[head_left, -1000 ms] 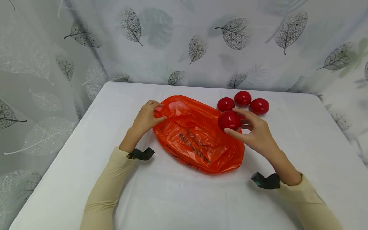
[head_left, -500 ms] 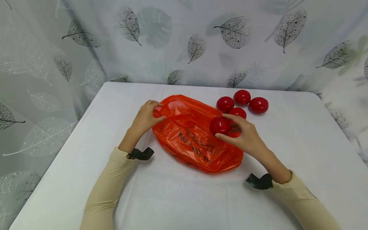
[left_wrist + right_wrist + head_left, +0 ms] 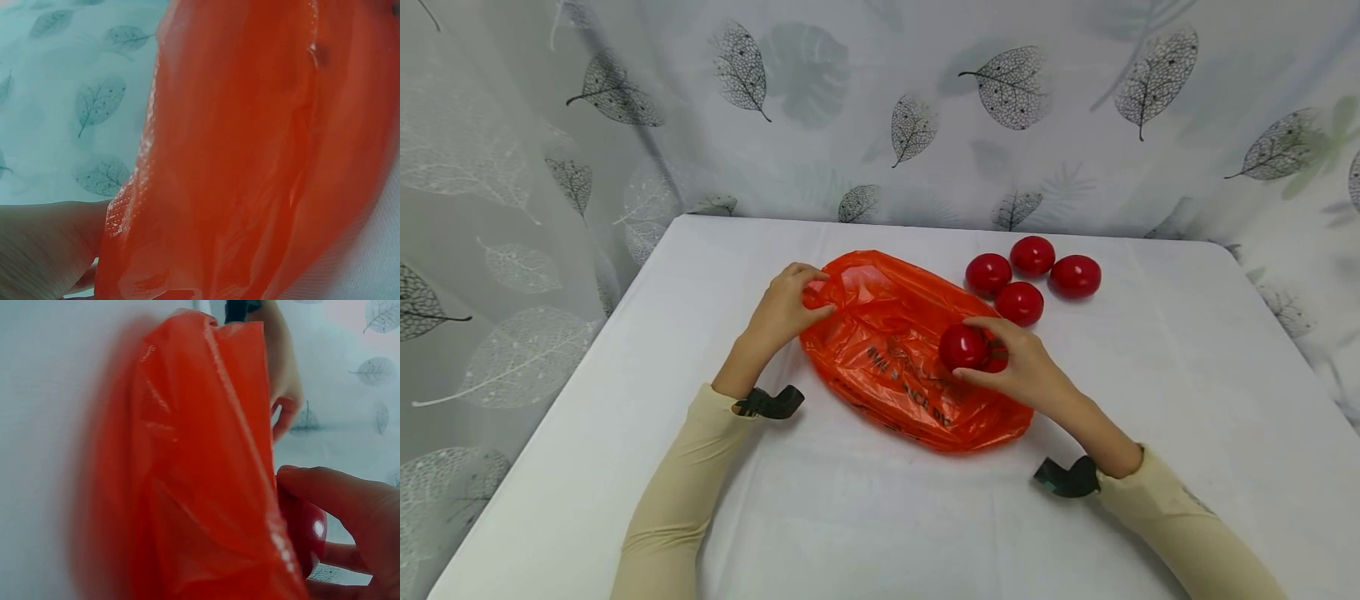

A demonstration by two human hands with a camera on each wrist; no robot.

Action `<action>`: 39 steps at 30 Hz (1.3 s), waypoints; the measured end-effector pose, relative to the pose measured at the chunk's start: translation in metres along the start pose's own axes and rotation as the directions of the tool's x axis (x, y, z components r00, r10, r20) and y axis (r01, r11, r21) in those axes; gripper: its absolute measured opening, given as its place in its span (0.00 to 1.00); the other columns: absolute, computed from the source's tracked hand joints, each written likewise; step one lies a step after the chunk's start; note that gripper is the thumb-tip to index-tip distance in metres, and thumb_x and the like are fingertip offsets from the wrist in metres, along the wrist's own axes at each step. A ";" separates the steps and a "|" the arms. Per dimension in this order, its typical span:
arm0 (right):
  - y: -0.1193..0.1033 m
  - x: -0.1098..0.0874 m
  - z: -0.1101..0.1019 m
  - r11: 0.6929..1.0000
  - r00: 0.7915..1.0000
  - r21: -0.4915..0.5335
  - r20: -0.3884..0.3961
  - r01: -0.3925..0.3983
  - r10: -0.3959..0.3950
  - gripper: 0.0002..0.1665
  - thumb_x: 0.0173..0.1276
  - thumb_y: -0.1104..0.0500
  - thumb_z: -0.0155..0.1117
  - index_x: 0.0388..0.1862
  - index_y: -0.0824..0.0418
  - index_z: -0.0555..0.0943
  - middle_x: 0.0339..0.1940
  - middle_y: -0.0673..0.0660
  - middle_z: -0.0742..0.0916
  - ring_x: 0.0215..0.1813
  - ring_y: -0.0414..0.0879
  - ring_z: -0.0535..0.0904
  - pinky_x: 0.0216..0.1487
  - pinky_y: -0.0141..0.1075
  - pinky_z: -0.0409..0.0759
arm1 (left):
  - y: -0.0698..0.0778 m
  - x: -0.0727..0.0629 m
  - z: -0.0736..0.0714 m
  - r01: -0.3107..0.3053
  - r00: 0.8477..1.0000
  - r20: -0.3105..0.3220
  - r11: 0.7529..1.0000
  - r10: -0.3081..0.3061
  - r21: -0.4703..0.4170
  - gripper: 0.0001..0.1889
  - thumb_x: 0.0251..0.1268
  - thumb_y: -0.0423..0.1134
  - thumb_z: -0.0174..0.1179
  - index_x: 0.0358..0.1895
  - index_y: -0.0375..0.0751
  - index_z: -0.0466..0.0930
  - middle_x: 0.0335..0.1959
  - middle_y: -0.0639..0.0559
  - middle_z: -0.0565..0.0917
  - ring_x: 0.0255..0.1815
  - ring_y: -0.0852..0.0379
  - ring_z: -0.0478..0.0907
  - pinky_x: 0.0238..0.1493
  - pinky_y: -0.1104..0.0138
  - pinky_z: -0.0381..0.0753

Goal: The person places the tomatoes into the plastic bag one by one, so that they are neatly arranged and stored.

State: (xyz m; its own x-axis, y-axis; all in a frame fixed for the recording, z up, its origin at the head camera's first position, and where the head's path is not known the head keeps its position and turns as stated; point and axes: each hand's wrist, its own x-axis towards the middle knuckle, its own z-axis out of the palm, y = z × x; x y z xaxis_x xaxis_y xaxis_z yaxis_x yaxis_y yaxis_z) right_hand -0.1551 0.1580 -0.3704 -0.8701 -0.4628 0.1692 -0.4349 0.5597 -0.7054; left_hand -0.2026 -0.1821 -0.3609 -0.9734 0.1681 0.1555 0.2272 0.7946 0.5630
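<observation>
A crinkled orange-red plastic bag (image 3: 880,375) with dark printing lies on the white table. My left hand (image 3: 782,310) holds the bag's left end, its fingers and thumb at the edge; in the left wrist view the bag hides most of that grip. Over the right part of the bag, my right hand (image 3: 1018,367) grips a glossy dark red ball-shaped fruit (image 3: 962,347) between thumb and fingers. Seen from the right wrist, the bag's edge covers part of this fruit (image 3: 309,528). Whether the fruit touches the bag I cannot tell.
Several similar red fruits (image 3: 1032,256) sit grouped behind the bag, to the right; the nearest (image 3: 1018,303) is close to the bag's edge. A leaf-patterned curtain (image 3: 865,108) hangs behind the table (image 3: 850,525). Black wrist mounts (image 3: 1067,477) stick out under both forearms.
My right hand has carried the red fruit left and toward me, from the bag's right edge to over the bag. The left hand and the other fruits have stayed in place.
</observation>
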 end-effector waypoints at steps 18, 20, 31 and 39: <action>0.006 0.002 0.005 0.996 0.994 -0.085 0.110 0.010 -0.001 0.41 0.56 0.57 0.77 0.66 0.64 0.70 0.63 0.64 0.76 0.66 0.60 0.69 0.55 0.56 0.80 | 0.001 0.000 0.000 0.002 1.000 0.014 1.000 -0.003 0.012 0.25 0.58 0.39 0.70 0.58 0.32 0.78 0.60 0.36 0.74 0.62 0.38 0.70 0.65 0.48 0.71; 0.005 0.002 0.004 0.996 0.993 -0.089 0.114 0.017 -0.007 0.41 0.55 0.58 0.77 0.66 0.64 0.70 0.63 0.64 0.76 0.66 0.61 0.69 0.55 0.57 0.80 | 0.000 0.001 0.000 -0.001 1.000 0.014 1.000 0.001 0.013 0.25 0.58 0.39 0.70 0.57 0.31 0.78 0.60 0.36 0.74 0.62 0.38 0.70 0.65 0.48 0.71; 0.004 0.004 0.000 0.996 0.993 -0.087 0.117 0.027 -0.017 0.39 0.56 0.58 0.76 0.65 0.65 0.71 0.63 0.64 0.76 0.65 0.61 0.70 0.54 0.56 0.80 | -0.002 0.001 0.001 0.004 1.000 0.020 1.000 -0.004 0.020 0.25 0.58 0.39 0.70 0.57 0.31 0.78 0.60 0.36 0.74 0.61 0.37 0.70 0.64 0.48 0.71; 0.002 0.006 -0.009 0.998 0.997 -0.060 0.081 0.016 -0.011 0.35 0.58 0.59 0.75 0.63 0.66 0.73 0.59 0.64 0.79 0.57 0.59 0.76 0.48 0.51 0.84 | -0.001 0.001 0.000 -0.011 1.000 0.013 1.000 0.011 0.017 0.24 0.58 0.39 0.70 0.56 0.31 0.79 0.60 0.36 0.74 0.61 0.38 0.71 0.63 0.49 0.73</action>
State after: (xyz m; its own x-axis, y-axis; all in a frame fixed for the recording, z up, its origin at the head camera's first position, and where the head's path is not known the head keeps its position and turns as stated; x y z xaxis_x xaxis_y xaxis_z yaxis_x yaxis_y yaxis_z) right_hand -0.1631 0.1622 -0.3643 -0.8434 -0.5234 0.1210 -0.4623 0.5925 -0.6597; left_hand -0.2041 -0.1831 -0.3615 -0.9712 0.1841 0.1515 0.2375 0.8022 0.5477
